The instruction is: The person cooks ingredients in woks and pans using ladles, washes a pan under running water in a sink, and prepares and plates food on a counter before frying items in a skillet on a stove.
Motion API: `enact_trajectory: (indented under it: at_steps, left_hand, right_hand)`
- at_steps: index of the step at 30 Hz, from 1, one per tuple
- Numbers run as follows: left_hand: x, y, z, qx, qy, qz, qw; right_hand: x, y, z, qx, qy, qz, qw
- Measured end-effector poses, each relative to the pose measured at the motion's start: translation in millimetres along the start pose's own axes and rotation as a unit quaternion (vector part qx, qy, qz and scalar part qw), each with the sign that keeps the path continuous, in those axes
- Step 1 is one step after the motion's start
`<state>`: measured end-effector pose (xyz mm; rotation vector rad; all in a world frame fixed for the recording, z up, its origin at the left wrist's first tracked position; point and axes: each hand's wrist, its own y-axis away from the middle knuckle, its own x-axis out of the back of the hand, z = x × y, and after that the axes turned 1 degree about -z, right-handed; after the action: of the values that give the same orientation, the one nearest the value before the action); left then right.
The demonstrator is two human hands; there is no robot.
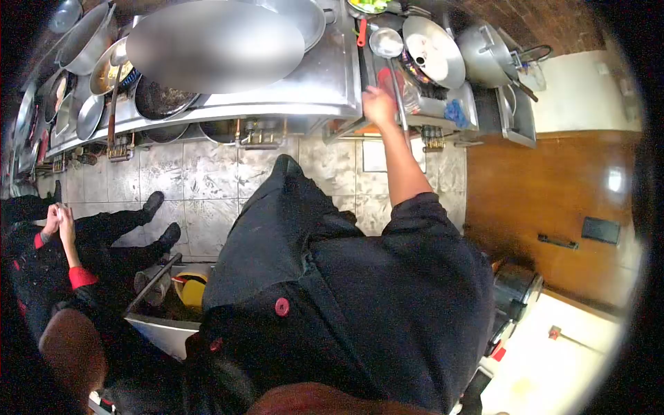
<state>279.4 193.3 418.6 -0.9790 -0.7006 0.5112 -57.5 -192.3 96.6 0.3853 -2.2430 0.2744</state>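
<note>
Ladle point(386, 44) at the far side, right of centre, over the cooking range point(434, 107). Looks metallic and plain, with a round bowl, silver-grey at the rim and pale and bright inside; cannot tell whether from contents or from reflected light. Has a long, thin, straight grey shaft, running from the bowl toward the near edge of the range. Right hand point(380, 107) just left of that shaft, fingers partly curled; cannot tell whether gripping it or merely beside it. Just beyond the hand, a red thing point(389, 79), too unclear to name. Left of the bowl, a bright red handle point(361, 32). Right of the bowl, a wide wok point(454, 66) with whitish contents and a small dark round spot. Farther right, a large metal pot point(484, 55); nearer, a crumpled blue cloth point(455, 112). To the left, a long steel counter point(318, 83), with a dark pan point(162, 100) toward its left. Left hand out of view, so cannot tell how open. Well to the left, a co-worker point(34, 270) in black with red cuffs, hands point(59, 221) together.
</note>
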Motion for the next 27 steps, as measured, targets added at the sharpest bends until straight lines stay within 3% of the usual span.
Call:
enact_trajectory:
  at_steps: [1,5,7,8,9,11,13,15,17,18,19,20,21,22,25,27]
  left_hand:
    - [-11.6,-8.0,0.4,-0.01,0.006,0.001,1.0]
    - [-58.0,-47.7,-8.8,-0.044,0.038,-0.01,0.998]
    - [-75.8,-75.9,-19.4,-0.053,0.055,-0.031,0.997]
    - [-86.2,-91.0,-23.2,-0.06,0.059,-0.037,0.996]
    - [-94.6,-105.2,-23.7,-0.072,0.063,-0.034,0.995]
    - [-103.8,-124.7,-18.2,-0.085,0.066,-0.003,0.994]
    - [-111.1,-144.1,1.8,-0.118,0.059,0.031,0.991]
    - [-112.0,-155.1,18.4,-0.128,0.041,0.054,0.989]
    - [-108.0,-171.5,21.1,-0.132,0.015,0.067,0.989]
    - [-109.7,-175.4,28.9,-0.136,0.018,0.079,0.987]
    - [-110.5,-176.0,27.8,-0.115,0.044,0.087,0.989]
    - [-116.5,-170.9,24.8,-0.021,0.206,0.08,0.975]
    - [-124.0,-160.5,12.0,0.073,0.364,0.075,0.926]
    - [-118.7,-145.1,-2.1,0.071,0.354,0.074,0.93]
    - [-76.2,-84.3,-53.9,0.135,0.107,0.006,0.985]
    - [-95.7,-61.1,-66.4,0.189,0.16,0.001,0.969]
  right_hand:
    - [16.0,-17.0,11.4,0.004,0.104,0.034,0.994]
    - [29.6,-79.3,54.2,-0.011,0.228,-0.001,0.974]
    - [10.8,-100.9,72.2,-0.015,0.335,-0.203,0.92]
    - [2.2,-103.0,75.9,-0.082,0.255,-0.144,0.953]
    - [-6.5,-109.4,76.8,-0.076,0.255,-0.149,0.953]
    - [-6.5,-101.8,84.4,-0.156,0.234,-0.107,0.954]
    - [-24.3,-106.3,115.3,-0.137,0.228,-0.077,0.961]
    - [-18.7,-96.5,100.5,-0.127,0.2,-0.026,0.971]
    - [-14.7,-109.6,113.6,-0.145,0.247,-0.166,0.944]
    - [-10.6,-116.1,110.5,-0.124,0.265,-0.176,0.94]
    - [-7.6,-110.3,107.8,-0.106,0.284,-0.186,0.935]
    - [-2.2,-98.3,98.0,-0.089,0.259,-0.149,0.95]
    - [1.7,-92.1,89.2,-0.077,0.232,-0.11,0.963]
    - [-4.2,-93.0,91.4,-0.068,0.227,-0.113,0.965]
    - [-8.5,-102.9,98.1,-0.092,0.266,-0.103,0.954]
    - [-3.1,-111.2,94.9,-0.081,0.295,-0.159,0.939]
